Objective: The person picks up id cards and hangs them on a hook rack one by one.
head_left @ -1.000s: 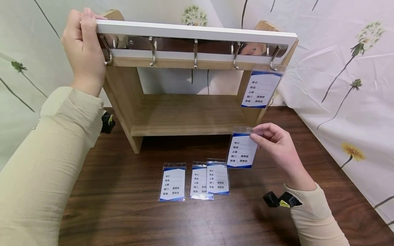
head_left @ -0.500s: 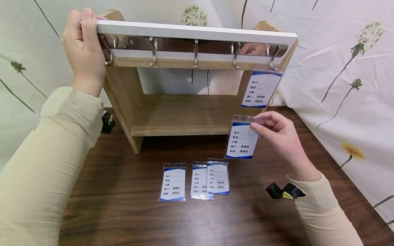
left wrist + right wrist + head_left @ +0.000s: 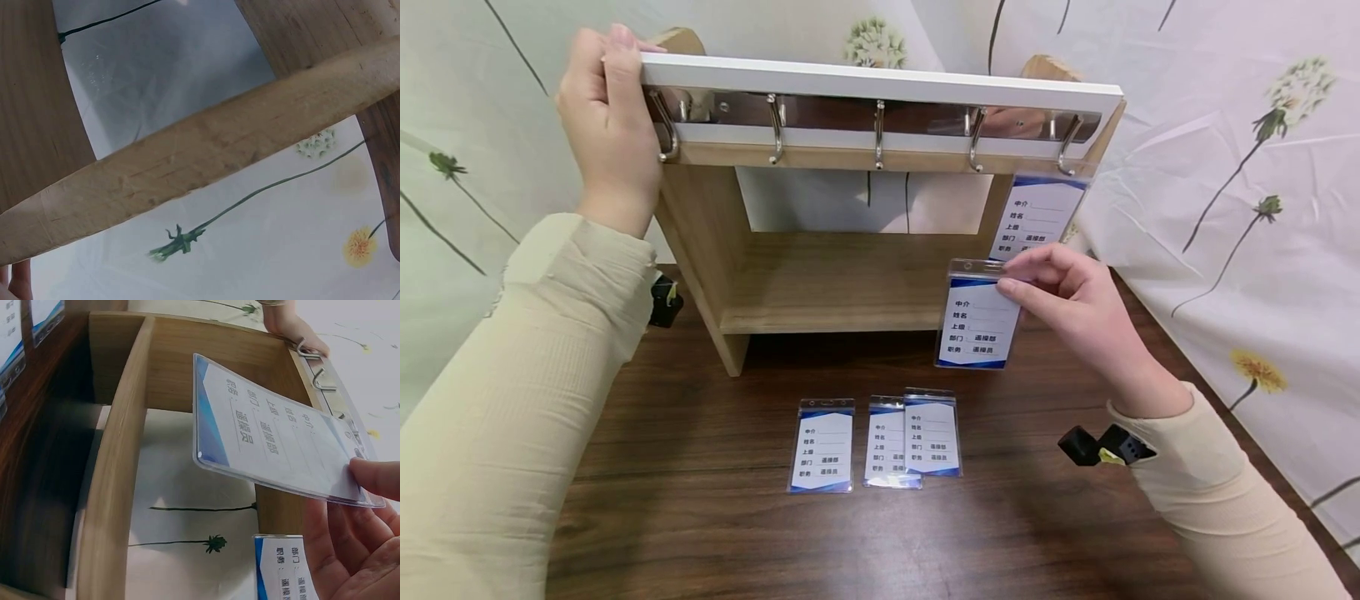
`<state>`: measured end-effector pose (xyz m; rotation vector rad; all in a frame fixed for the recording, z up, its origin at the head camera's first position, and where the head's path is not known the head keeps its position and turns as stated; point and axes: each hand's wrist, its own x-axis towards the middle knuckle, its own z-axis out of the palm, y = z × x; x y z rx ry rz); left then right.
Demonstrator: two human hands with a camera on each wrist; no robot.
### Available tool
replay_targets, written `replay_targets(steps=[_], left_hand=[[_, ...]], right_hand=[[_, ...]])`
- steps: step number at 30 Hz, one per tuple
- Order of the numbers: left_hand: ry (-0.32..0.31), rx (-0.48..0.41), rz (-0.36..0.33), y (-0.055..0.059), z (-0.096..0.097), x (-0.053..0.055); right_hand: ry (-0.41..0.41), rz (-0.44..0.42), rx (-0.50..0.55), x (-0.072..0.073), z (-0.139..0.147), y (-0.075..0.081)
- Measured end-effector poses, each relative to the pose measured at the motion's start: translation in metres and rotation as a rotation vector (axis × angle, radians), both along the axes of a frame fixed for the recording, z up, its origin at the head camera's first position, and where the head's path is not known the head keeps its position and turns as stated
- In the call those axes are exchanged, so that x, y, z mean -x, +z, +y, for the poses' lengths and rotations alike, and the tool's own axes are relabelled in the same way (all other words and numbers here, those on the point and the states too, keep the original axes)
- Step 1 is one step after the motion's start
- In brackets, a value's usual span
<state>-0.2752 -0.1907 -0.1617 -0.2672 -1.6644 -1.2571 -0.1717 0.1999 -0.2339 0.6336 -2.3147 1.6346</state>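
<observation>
With my right hand [image 3: 1075, 312] I pinch a clear-sleeved badge [image 3: 977, 321] by its top right corner, thumb in front. It hangs upright below the hooks, before the wooden shelf [image 3: 850, 321]. In the right wrist view the thumb lies on the badge's [image 3: 262, 431] slotted end. My left hand [image 3: 613, 133] grips the left end of the white hook rail [image 3: 850, 75]; only bits of its fingers [image 3: 22, 281] show in the left wrist view. Another badge [image 3: 1041, 204] hangs on the rightmost hook [image 3: 1067, 146], partly behind my right hand.
On the dark wooden table [image 3: 760, 550] lie a single badge [image 3: 822, 450] and, to its right, a badge [image 3: 932, 437] overlapping another badge [image 3: 883, 442]. Several bare metal hooks [image 3: 878, 137] line the rail. Flower-printed cloth [image 3: 1225, 275] surrounds the table behind and at the right.
My right hand has lifted the badge from just above the table ones up toward the hooks, then slightly left. The left hand keeps its hold on the rail; the table badges lie as before.
</observation>
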Motion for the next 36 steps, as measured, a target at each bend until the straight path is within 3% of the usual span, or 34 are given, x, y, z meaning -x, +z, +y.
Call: replay_targets(steps=[7, 18, 30, 36], left_hand=[[-0.032, 0.019, 0.012, -0.001, -0.002, 0.002], [-0.062, -0.112, -0.127, 0.004, 0.001, 0.001], [-0.022, -0.088, -0.121, 0.004, 0.000, 0.000], [-0.039, -0.097, -0.122, 0.005, -0.001, 0.000]], right_hand=[[0.000, 0.056, -0.092, 0.006, -0.003, 0.015], [-0.009, 0.068, -0.170, 0.016, -0.009, 0.037], [-0.028, 0.062, -0.216, 0.031, -0.014, 0.054], [-0.028, 0.074, -0.149, 0.038, -0.016, 0.062]])
